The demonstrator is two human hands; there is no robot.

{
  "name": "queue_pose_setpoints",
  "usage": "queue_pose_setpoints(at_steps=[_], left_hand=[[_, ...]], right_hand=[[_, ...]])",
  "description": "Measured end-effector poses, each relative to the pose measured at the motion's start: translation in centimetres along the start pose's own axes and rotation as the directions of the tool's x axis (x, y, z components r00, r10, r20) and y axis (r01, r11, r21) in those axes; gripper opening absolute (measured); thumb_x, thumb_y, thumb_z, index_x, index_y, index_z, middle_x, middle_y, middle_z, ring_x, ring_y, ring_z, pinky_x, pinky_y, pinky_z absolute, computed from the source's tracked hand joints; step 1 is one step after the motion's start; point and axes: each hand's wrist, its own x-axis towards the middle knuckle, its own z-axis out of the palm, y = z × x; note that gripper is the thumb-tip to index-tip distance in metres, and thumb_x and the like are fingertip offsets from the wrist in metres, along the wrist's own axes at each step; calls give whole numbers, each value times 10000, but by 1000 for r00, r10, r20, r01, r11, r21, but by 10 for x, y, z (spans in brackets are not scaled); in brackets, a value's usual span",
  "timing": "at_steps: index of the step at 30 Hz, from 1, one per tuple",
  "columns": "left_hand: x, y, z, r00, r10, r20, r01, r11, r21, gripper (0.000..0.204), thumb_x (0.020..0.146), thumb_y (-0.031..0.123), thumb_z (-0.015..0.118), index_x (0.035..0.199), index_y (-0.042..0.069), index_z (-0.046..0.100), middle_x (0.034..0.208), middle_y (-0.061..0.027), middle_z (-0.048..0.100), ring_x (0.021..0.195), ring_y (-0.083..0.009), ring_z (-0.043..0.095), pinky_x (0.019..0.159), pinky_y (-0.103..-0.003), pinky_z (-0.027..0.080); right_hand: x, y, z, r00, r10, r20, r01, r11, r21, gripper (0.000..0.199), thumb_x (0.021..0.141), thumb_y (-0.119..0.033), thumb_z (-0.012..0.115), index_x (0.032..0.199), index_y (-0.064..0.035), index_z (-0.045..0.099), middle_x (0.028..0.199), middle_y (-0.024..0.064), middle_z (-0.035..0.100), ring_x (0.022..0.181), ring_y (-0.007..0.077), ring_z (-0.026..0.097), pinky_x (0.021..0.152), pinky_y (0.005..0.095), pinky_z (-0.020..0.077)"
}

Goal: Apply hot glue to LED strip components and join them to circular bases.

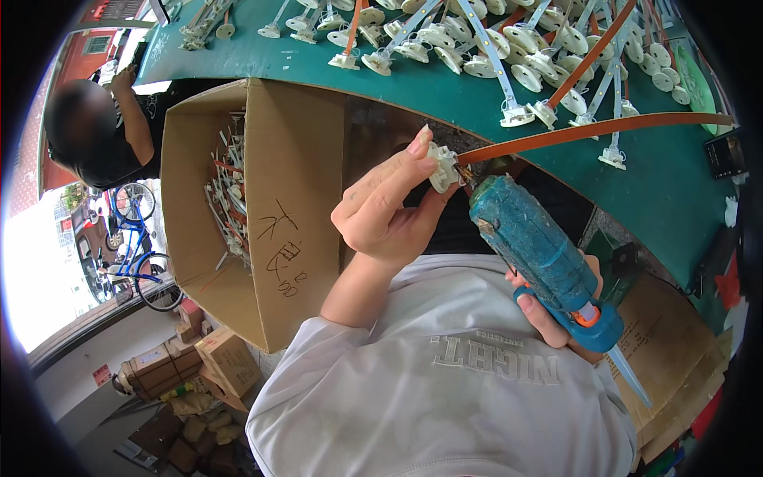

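Glue gun (544,258), blue-green and worn, is the landmark: its nozzle touches a small white plastic fitting (443,167) at the end of an orange strip (592,129). Left of the gun stands an open brown cardboard box (270,215) with dark handwritten marks on its flap and similar strips inside. Smaller brown cartons (226,362) lie on the floor below it. The left hand (385,207) pinches the fitting; the right hand (556,314) grips the gun's handle. Above the gun, a green worktop (668,183) carries many white fittings on strips (477,48). Another person (103,131) sits beyond the box.
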Motion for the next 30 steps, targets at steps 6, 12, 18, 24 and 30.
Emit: queue_pose_setpoints(at_steps=[6, 12, 18, 24, 30], left_hand=[[-1, -2, 0, 1000, 5, 2, -5, 1000, 2, 402, 624, -83, 843, 990, -69, 677, 990, -255, 711, 924, -333, 728, 821, -376, 594], [0, 3, -2, 1000, -30, 2, 29, 997, 69, 400, 617, -67, 856, 975, -58, 678, 987, -257, 711, 917, -323, 731, 808, -363, 597], [0, 3, -1, 1000, -29, 0, 29, 996, 90, 382, 619, -59, 859, 960, -52, 686, 983, -244, 714, 910, -322, 731, 798, -361, 603], [0, 0, -6, 995, 79, 58, -86, 989, 120, 440, 638, -99, 836, 1041, -80, 658, 1042, -309, 683, 932, -322, 724, 715, -288, 603], [1, 6, -3, 1000, 4, 16, -6, 987, 158, 348, 628, -78, 839, 944, -59, 692, 998, -238, 713, 913, -327, 729, 808, -372, 610]], right_hand=[[11, -16, -3, 981, 191, 21, -191, 981, 31, 140, 716, -90, 703, 853, -115, 700, 726, 45, 679, 577, 256, 636, 570, 309, 535], [21, -28, -3, 899, 438, 5, -437, 896, 82, 60, 709, -105, 715, 718, -134, 663, 673, 38, 663, 533, 243, 616, 547, 305, 521], [9, -20, 5, 938, 337, -85, -330, 940, 86, 83, 695, -130, 736, 693, -129, 653, 635, 32, 648, 520, 241, 611, 528, 301, 512], [20, -33, 1, 878, 472, -83, -476, 879, -30, 57, 723, -123, 719, 708, -157, 676, 663, 16, 673, 576, 214, 644, 576, 290, 527], [1, -16, 1, 968, 249, 12, -249, 968, 8, 62, 714, -127, 726, 748, -163, 689, 717, 12, 690, 604, 207, 658, 608, 292, 537]])
